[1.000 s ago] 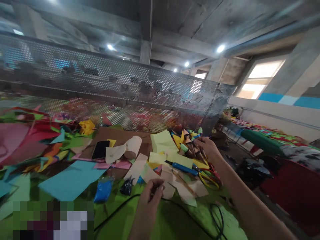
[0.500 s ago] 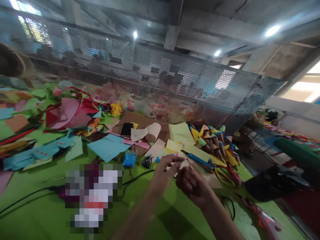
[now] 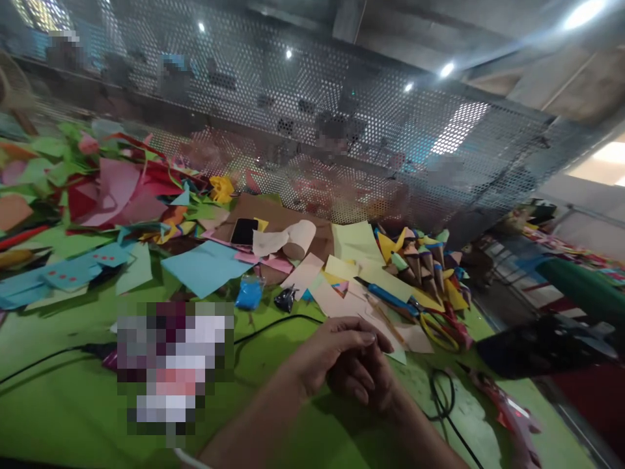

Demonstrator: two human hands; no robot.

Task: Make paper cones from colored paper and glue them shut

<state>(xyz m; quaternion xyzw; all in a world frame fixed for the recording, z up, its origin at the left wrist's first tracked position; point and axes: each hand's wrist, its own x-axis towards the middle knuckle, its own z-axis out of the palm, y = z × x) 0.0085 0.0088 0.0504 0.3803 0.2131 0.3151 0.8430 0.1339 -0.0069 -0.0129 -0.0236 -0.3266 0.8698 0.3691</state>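
Above the front of the green table (image 3: 273, 404) my two hands meet. My left hand (image 3: 336, 345) lies over the right one, its fingers bent and pressed together. My right hand (image 3: 361, 378) is curled beneath it, fingers folded in. Anything between the fingertips is hidden or too small to make out. Just beyond the hands lie pale paper pieces (image 3: 336, 301), a pencil (image 3: 388, 322) and a blue-handled cutter (image 3: 388, 296). Several small brown paper cones (image 3: 430, 270) with coloured tips stand bunched behind these, to the right.
Yellow-handled scissors (image 3: 439, 332) and a red glue gun (image 3: 510, 407) lie at right. Left of my hands are a blue packet (image 3: 249, 292), a black packet (image 3: 286, 298) and a blurred-out object (image 3: 180, 365). Behind are a paper roll (image 3: 299, 240), a phone (image 3: 243, 231) and a perforated metal screen (image 3: 312, 130).
My right hand has come away from the paper cones and joined my left hand over the table front. The view has turned left and tilted down.
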